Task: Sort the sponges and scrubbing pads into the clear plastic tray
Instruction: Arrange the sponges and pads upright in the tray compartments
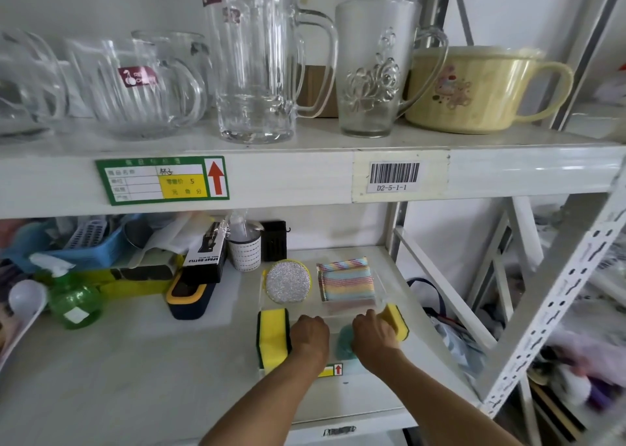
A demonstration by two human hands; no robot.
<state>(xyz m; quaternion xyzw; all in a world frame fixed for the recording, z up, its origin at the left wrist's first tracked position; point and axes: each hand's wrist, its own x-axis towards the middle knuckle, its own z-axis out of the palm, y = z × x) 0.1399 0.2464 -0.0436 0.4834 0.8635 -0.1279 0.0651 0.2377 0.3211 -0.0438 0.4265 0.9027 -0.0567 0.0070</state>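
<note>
Both hands [310, 337] [371, 334] fisted at clear tray's [379, 290] near edge (grip hidden) | yellow sponges [272, 339] flank it

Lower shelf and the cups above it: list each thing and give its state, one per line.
Clear plastic tray: flat on the lower shelf, partly filled.
Round silver scrubbing pad: lying flat in the tray's back left.
Striped pastel cloth pads: stacked in the tray's back right.
Yellow-and-green sponge: at the tray's front left corner.
Left hand: closed, knuckles up, beside that sponge.
Right hand: gripping a second yellow sponge.
Tall glass mug: upright, empty.
</note>
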